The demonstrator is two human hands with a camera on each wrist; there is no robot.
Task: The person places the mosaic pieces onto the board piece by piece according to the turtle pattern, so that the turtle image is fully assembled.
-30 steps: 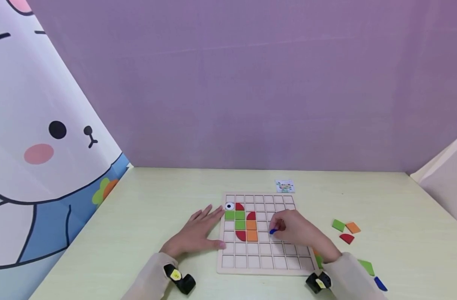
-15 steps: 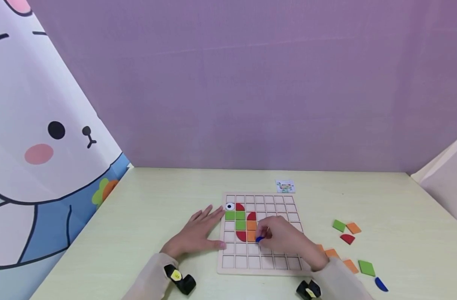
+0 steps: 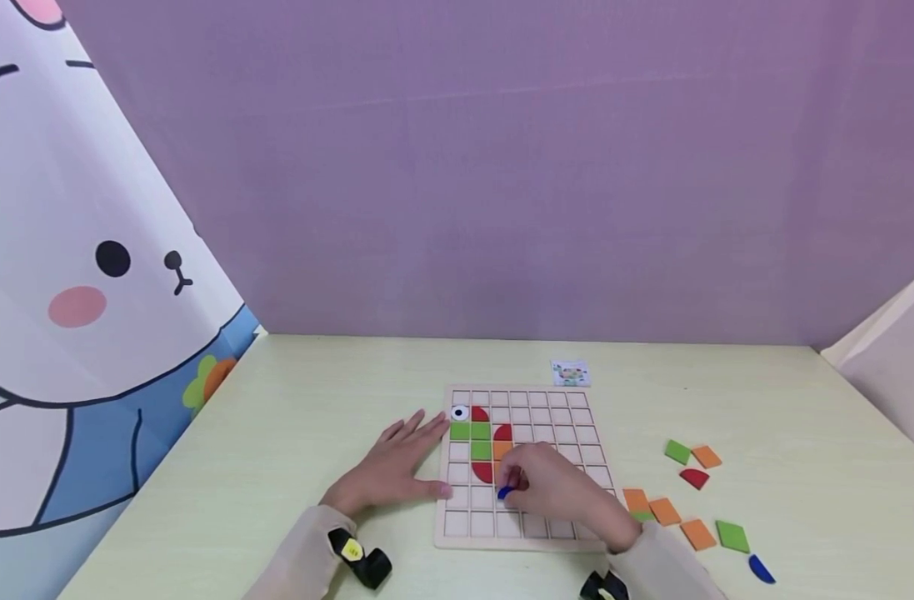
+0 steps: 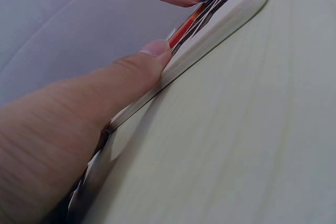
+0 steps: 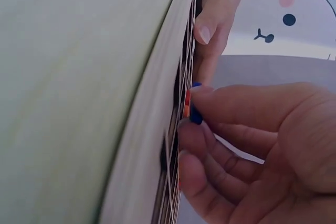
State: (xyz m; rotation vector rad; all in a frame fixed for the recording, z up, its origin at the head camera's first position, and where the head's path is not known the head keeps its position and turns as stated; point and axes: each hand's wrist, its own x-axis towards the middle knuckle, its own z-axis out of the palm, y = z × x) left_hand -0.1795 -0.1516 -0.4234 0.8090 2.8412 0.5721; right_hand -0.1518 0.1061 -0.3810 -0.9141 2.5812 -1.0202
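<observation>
A pale wooden grid board (image 3: 457, 540) lies on the table with green, red and orange tiles and an eye tile (image 3: 460, 412) set in its left columns. My right hand (image 3: 550, 483) pinches a small blue tile (image 3: 504, 492) between thumb and fingers, over a cell just below the orange tiles. In the right wrist view the blue tile (image 5: 196, 115) sits at the thumb tip, close to the board's surface. My left hand (image 3: 389, 468) lies with fingers spread along the board's left edge, its thumb (image 4: 155, 50) resting on the rim.
Right of the board lie loose tiles: a green one (image 3: 677, 452), a red one (image 3: 694, 477), several orange ones (image 3: 698, 534) and a blue one (image 3: 761, 569). A small picture card (image 3: 571, 372) lies behind the board. A purple backdrop (image 3: 531, 167) rises at the table's far edge.
My right hand has moved left and toward me across the board with the blue tile, uncovering orange tiles at the board's right. The left hand has stayed in place.
</observation>
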